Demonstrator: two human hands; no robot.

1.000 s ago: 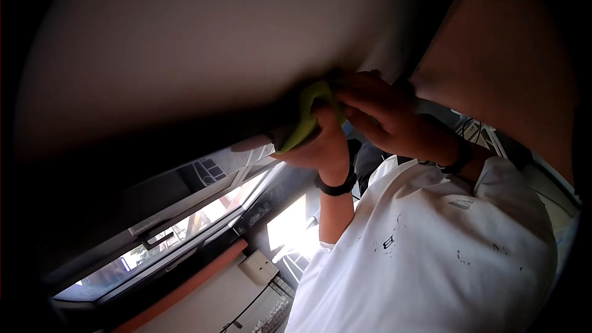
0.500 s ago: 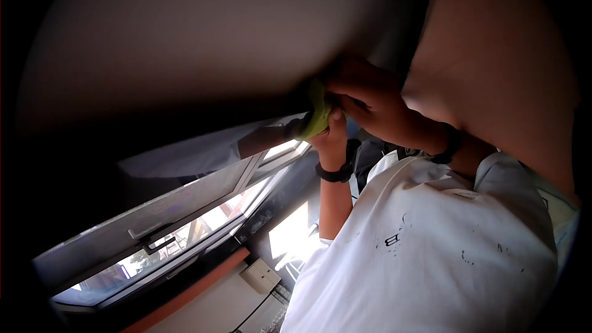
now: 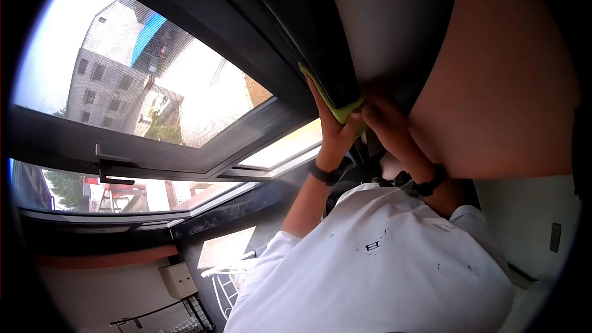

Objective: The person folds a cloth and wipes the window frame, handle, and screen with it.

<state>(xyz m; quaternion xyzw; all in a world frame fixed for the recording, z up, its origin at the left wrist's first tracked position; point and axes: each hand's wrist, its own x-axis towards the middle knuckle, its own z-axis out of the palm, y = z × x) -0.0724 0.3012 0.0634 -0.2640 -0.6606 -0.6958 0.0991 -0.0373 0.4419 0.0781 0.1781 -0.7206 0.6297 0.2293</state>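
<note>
The single head view looks from close by at the grip on the green cloth [image 3: 344,113], taking in the white shirt [image 3: 376,271] below and window [image 3: 185,92] beside it.

a thin, limp, yellow-green cloth [image 3: 341,113] lies folded in a v around the lower edge of a long, glossy black panel [image 3: 306,17], held in the left hand [image 3: 333,135], its creased end near the right hand [image 3: 386,122]. the panel slants.

A dark letter "B" reads on the front of the white shirt [image 3: 382,283]; the small dark marks scattered around it cannot be read.
</note>
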